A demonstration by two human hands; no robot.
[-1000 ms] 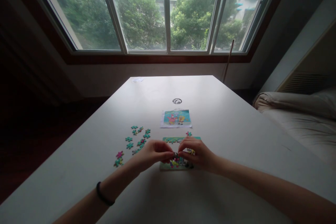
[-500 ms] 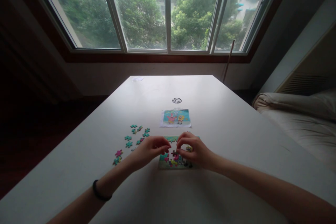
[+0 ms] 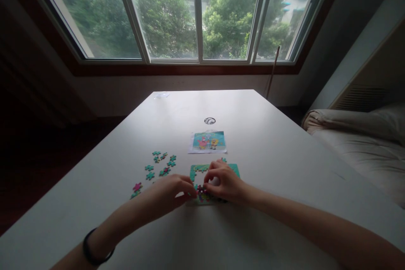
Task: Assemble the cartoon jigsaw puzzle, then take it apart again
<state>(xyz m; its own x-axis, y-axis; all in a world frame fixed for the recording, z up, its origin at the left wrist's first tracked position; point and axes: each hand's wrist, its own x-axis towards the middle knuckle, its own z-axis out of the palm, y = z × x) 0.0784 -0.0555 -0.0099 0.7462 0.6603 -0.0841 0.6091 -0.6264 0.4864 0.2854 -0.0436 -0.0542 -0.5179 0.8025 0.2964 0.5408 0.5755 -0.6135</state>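
Note:
A partly filled jigsaw puzzle [image 3: 232,168] with a green and teal border lies flat on the white table in front of me. Over its middle, my right hand [image 3: 223,181] pinches a small dark puzzle piece [image 3: 200,188] between thumb and fingers, low against the filled-in lower part. My left hand [image 3: 177,189] is at the puzzle's lower left edge, its curved fingers and thumb drawn together on the border there. White shows through the gap in the upper left of the puzzle. My right hand hides much of its right side.
Loose puzzle pieces [image 3: 150,175] are scattered left of the puzzle, and one teal piece [image 3: 224,160] lies behind my right hand. Farther back are a printed reference picture [image 3: 209,141], a round hole cover [image 3: 209,121] and clear plastic [image 3: 161,95]. A padded seat [image 3: 354,139] stands at right.
My left hand has moved down and left, from above the gap to the puzzle's lower left edge. My right hand has shifted slightly left and lower with the piece. The view has shifted slightly.

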